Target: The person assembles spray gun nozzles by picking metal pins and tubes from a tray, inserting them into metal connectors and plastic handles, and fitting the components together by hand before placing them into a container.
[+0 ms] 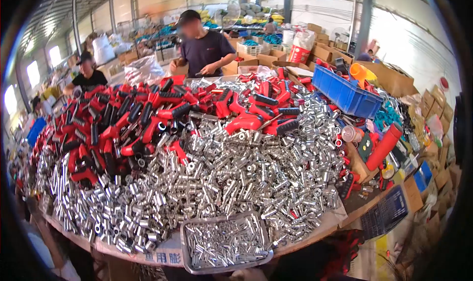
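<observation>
A grey metal tray (269, 255) full of small silvery pins and screws sits at the table's front edge. Just under its near rim, a small skin-toned patch shows at the bottom of the view, apparently part of my right hand (248, 274); its fingers are hidden. My left hand is out of sight. Behind the tray spreads a large heap of shiny metal sleeves and fittings (231, 167). Red and black tool handles (143, 111) are piled on the back and left of the heap.
A blue bin (345, 91) and an orange funnel-like piece (362, 73) stand at the back right. Nearer lies a red cylinder (384, 146). Across the table a person in a dark shirt (207, 52) stands; another person (89, 76) is at the left. Cardboard boxes line the right side.
</observation>
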A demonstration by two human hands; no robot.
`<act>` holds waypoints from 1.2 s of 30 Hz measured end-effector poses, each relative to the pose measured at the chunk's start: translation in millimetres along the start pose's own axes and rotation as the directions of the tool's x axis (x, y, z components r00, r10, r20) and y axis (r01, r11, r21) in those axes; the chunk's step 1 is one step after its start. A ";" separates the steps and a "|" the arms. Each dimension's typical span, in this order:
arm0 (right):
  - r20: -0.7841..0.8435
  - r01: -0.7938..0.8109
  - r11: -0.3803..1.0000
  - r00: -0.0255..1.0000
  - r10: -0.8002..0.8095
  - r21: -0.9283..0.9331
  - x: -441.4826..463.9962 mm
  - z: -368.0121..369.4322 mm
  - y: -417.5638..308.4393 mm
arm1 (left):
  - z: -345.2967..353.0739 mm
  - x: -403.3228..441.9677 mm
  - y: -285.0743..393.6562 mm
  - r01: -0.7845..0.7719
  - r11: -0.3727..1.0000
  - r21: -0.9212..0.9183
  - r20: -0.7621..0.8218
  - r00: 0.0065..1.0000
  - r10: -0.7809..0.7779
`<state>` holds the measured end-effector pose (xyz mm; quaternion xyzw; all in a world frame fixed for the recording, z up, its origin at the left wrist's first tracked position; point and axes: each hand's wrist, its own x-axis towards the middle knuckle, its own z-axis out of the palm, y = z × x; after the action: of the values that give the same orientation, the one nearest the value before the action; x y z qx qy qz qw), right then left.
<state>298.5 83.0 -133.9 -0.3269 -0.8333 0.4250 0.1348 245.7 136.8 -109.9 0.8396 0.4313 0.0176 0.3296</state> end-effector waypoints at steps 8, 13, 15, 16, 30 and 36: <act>0.151 -0.134 0.972 0.975 0.164 -0.193 8.4 1.7 29.1 | 10.9 13.8 -18.7 0.033 0.998 -0.053 -0.115 0.993 -0.039; 0.227 0.061 0.947 0.974 0.013 -0.316 39.5 16.3 48.9 | 11.1 -31.2 -40.1 0.189 0.978 -0.083 -0.209 0.957 -0.202; -0.032 0.150 0.927 0.985 -0.171 -0.343 38.1 -10.5 20.1 | 21.5 -43.0 -44.7 0.211 0.972 -0.105 -0.203 0.952 -0.228; 0.004 0.157 0.932 0.986 -0.165 -0.327 34.0 -4.8 29.1 | 30.3 -47.8 -44.8 0.219 0.968 -0.125 -0.193 0.951 -0.241; -0.097 -0.184 0.983 0.978 0.184 0.001 37.7 58.1 146.1 | 9.0 -101.7 8.9 0.229 0.945 -0.232 -0.230 0.931 -0.282; 0.344 -0.393 0.422 0.920 0.190 0.817 -35.3 19.1 106.8 | -76.0 -200.7 70.3 -0.021 0.848 -0.529 -0.499 0.816 -0.291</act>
<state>361.4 93.3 -228.6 -0.3075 -0.4382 0.8357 0.1221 146.0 1.2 40.7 0.6440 0.5487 0.3531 0.3993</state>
